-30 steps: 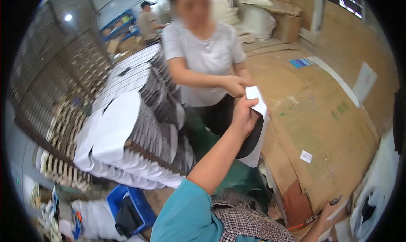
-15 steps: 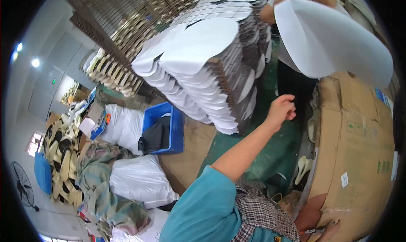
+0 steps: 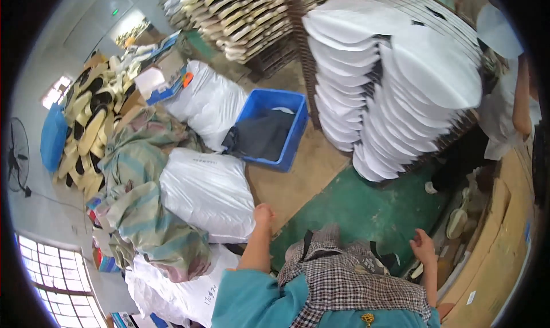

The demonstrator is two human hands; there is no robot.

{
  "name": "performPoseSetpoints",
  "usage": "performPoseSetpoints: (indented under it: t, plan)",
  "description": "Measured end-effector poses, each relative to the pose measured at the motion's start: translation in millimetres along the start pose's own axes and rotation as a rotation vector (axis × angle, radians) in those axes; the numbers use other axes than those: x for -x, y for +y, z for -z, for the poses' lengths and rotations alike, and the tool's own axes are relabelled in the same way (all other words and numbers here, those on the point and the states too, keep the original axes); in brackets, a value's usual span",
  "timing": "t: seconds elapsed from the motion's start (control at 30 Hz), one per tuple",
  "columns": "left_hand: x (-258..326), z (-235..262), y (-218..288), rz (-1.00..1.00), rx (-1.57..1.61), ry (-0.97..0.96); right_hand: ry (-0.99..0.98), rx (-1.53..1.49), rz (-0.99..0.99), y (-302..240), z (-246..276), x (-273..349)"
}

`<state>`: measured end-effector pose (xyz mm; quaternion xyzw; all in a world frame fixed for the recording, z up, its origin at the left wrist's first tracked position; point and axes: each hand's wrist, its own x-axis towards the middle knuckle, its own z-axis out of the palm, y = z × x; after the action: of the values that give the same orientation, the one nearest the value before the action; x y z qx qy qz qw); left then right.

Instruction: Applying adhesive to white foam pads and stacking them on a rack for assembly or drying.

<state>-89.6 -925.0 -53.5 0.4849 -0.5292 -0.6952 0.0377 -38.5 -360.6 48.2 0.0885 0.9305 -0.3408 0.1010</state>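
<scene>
Green floor mat (image 3: 366, 213) — barred window (image 3: 54, 270), fan (image 3: 17, 156)

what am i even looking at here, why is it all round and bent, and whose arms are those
This is a single picture from a wide fisheye camera worn on a person's head, looking down. That lens bends straight edges and rounds the frame.

The two arms rising from the lower edge are the wearer's own. The left hand is by a white sack; the right hand is over the green floor mat. Both hands look empty, fingers loosely curled.

Around them: a tall stack of white cut sheets, a blue crate with dark material inside, striped cloth bundles, and racks of pale shoe soles. At the right edge stands another person in white, beside a cardboard-covered table.
</scene>
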Motion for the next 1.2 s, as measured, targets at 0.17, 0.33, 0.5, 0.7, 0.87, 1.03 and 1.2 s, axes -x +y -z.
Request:
performPoseSetpoints:
  t: [0.17,0.33,0.5,0.7,0.87,1.03,1.2]
  plan:
    - [-37,126,0,0.162,0.292,0.338,-0.402,0.194,0.138,-114,-64,-83]
    - [-64,154,-8,0.268,0.514,0.383,-0.576,0.254,0.239,-170,-138,-164]
    - [-127,161,14,0.289,0.532,0.411,-0.694,0.277,0.345,-238,-219,-245]
    - [-227,148,55,0.32,0.406,0.464,-0.747,0.093,0.36,-280,-345,-352]
    - [-310,108,88,0.372,0.203,0.353,-0.816,-0.125,-0.008,-317,-440,-420]
    - [-401,64,110,0.377,0.129,0.282,-0.807,-0.46,-0.491,-363,-516,-479]
    - [-511,52,110,0.305,-0.012,0.325,-0.719,-0.662,-0.67,-374,-604,-529]
